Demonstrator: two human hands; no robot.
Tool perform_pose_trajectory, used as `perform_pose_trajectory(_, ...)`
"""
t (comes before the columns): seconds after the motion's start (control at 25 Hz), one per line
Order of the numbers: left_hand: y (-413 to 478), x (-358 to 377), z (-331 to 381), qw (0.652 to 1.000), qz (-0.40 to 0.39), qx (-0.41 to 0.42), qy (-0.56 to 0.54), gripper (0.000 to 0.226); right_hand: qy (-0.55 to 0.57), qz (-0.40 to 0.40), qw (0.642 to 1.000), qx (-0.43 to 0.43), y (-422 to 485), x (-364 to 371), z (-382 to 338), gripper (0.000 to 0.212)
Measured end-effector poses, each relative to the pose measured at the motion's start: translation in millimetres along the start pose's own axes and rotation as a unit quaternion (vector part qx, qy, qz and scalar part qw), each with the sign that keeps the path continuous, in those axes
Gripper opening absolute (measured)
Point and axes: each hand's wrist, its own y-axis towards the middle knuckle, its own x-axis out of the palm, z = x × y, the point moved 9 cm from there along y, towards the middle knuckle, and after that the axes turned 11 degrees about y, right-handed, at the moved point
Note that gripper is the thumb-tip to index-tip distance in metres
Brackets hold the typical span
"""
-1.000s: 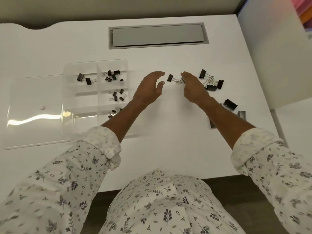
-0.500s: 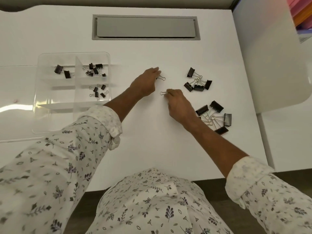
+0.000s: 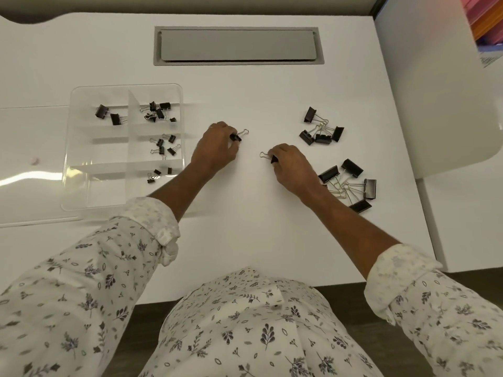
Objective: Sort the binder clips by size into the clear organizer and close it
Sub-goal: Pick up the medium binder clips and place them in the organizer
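The white counter (image 3: 258, 213) is laid out like a sorting line, with unsorted stock on the right, the destination on the left and working room between. The clear organizer (image 3: 95, 191) sits at the left. Its lid (image 3: 32, 164) is swung flat onto the counter beyond it, so every compartment can be reached from above. Closing looks like the last step.

The left grip (image 3: 217, 151) is just right of the organizer. Its fingers are curled and pinch the black body of a small binder clip (image 3: 235, 137), whose wire handles point right. The right grip (image 3: 292, 167) pinches a second small clip (image 3: 273, 159) the same way, handles pointing left. Taking one in each probably saves a trip, since the two look alike in size. Both are low over the counter, between the organizer and the piles. I cannot tell whether they touch the counter.

Counted, there is one organizer and one lid.
- **Large clips:** four show in the large-clip heap (image 3: 352, 167) beside the right forearm, which may hide another.
- **Medium clips:** four lie tangled in the medium-clip cluster (image 3: 323, 138) farther back.
- **Already sorted:**
  - two clips in the top-left compartment (image 3: 109, 115)
  - about five in the top-right compartment (image 3: 159, 112)
  - four or five in the second right compartment (image 3: 163, 145)
  - three of the smallest in the third right compartment (image 3: 157, 171)
- **In the hands:** two clips.
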Motion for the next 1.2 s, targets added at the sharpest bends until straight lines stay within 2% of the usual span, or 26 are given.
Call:
perform_pose_trajectory(0.08,-10.6,-9.9,-5.3,0.997,0.030,-0.030,-0.057,0.025,0.122,0.046,0.989,0.076,-4.9,-9.7,3.8,0.023)
perform_pose_trajectory(0.12,-16.0,-16.5,-6.4,0.994,0.046,-0.043,-0.092,0.023,0.223,0.065,0.961,0.149,-8.3,-12.3,11.1,0.021)
perform_pose_trajectory(0.16,-20.6,-23.2,-8.0,0.988,0.061,-0.057,-0.129,0.021,0.357,0.069,0.905,0.222,-11.9,-8.2,17.1,0.018)
perform_pose_trajectory(0.2,-25.5,-29.7,-11.1,0.980,0.074,-0.071,-0.169,0.021,0.495,0.061,0.824,0.270,-14.2,-0.3,14.4,0.016)
perform_pose_trajectory(0.24,-30.2,-35.8,-15.1,0.970,0.082,-0.089,-0.209,0.023,0.606,0.054,0.739,0.288,-13.9,5.3,6.8,0.014)
perform_pose_trajectory(0.28,-35.1,-41.6,-21.6,0.958,0.087,-0.110,-0.248,0.024,0.672,0.053,0.678,0.293,-11.2,7.6,-2.7,0.014)
perform_pose_trajectory(0.32,-38.9,-46.4,-29.6,0.947,0.088,-0.132,-0.280,0.024,0.709,0.051,0.638,0.294,-7.8,8.6,-13.0,0.015)
perform_pose_trajectory(0.4,-46.6,-59.2,-47.8,0.926,0.093,-0.167,-0.324,0.024,0.744,0.035,0.601,0.291,1.0,12.1,-38.3,0.019)
perform_pose_trajectory(0.52,-60.7,-83.1,-84.6,0.902,0.116,-0.195,-0.368,0.026,0.763,-0.002,0.578,0.289,18.2,27.9,-82.0,0.026)
perform_pose_trajectory(0.64,-72.5,-108.8,-128.5,0.891,0.146,-0.207,-0.377,0.028,0.762,-0.023,0.580,0.287,38.0,48.9,-126.8,0.024)
perform_pose_trajectory(0.88,-88.3,-160.2,-228.0,0.897,0.212,-0.249,-0.297,0.030,0.728,-0.050,0.629,0.268,93.1,94.6,-225.6,0.027)
perform_pose_trajectory(0.96,-84.0,-172.6,-252.2,0.898,0.218,-0.263,-0.277,0.032,0.723,-0.064,0.636,0.262,111.0,107.7,-254.4,0.033)
perform_pose_trajectory(1.08,-72.5,-189.5,-270.8,0.918,0.210,-0.260,-0.215,0.031,0.694,-0.092,0.669,0.251,132.8,122.9,-290.2,0.045)
perform_pose_trajectory(1.2,-68.3,-198.0,-281.8,0.927,0.206,-0.260,-0.175,0.040,0.689,-0.082,0.681,0.233,142.6,129.0,-302.1,0.048)
